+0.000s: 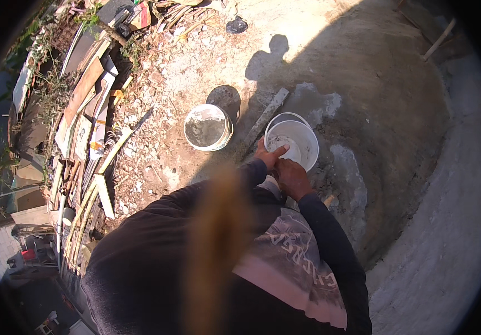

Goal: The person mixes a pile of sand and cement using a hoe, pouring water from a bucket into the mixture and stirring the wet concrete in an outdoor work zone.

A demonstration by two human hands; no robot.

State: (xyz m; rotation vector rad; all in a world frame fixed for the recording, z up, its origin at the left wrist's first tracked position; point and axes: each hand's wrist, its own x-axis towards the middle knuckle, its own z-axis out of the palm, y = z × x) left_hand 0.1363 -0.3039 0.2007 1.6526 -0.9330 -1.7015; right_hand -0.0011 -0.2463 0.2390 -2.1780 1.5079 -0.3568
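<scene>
A white plastic bucket [305, 139] with a raised handle tilts toward me, its inside smeared with grey residue. My left hand [268, 154] is closed on its near-left rim, the thumb over the edge. Beside it, my right hand [294, 178] is closed low against the near side of the bucket; whatever its fingers hold is hidden. To the left stands a second white bucket [222, 139], stained and filled with grey material that looks like wet cement.
A long flat board [268, 116] lies between the buckets. Wet grey patches [349, 167] spread on the ground at right, beside a pale concrete strip [436, 240]. Scrap wood and panels [87, 106] are heaped at left. A black plastic bag [236, 25] lies far ahead.
</scene>
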